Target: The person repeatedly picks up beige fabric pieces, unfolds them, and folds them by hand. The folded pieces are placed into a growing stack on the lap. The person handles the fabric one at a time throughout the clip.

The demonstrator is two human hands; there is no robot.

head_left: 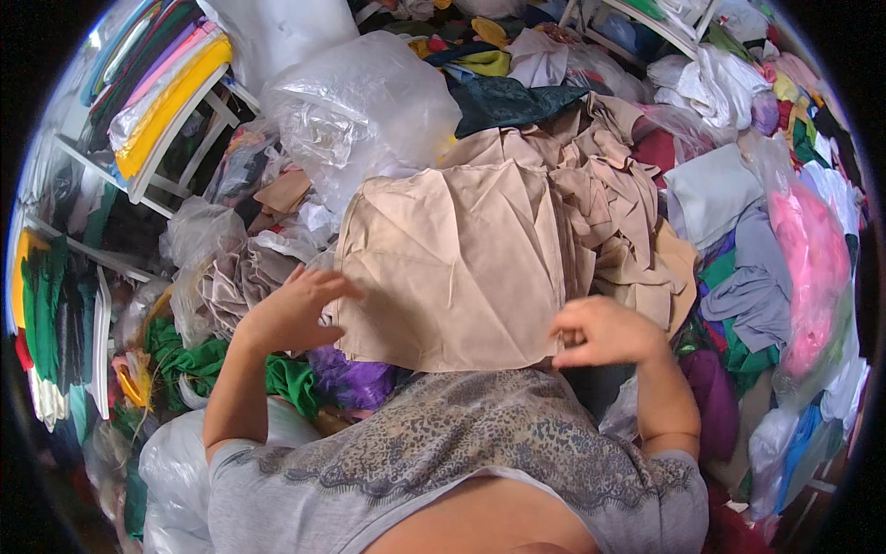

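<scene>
A flat beige fabric piece [443,268] lies creased on a layered stack in front of my body, with its near edge against my shirt. My left hand [305,300] hovers at the stack's left edge, open, with fingers and thumb apart and nothing held. At the near right corner is my right hand [604,331], its fingers loosely curled and slightly blurred. A gap shows between its index finger and thumb, and I see no cloth gripped there. Crumpled beige fabric pieces [614,189] are heaped just beyond the stack on the right.
A large clear plastic bag [365,106] stands behind the stack. Folded coloured cloths lie on a white rack [198,138] at the far left. Green cloth [291,379] and purple cloth [355,374] lie near my left forearm. To the right are grey cloth [752,286] and a bagged pink bundle [808,268].
</scene>
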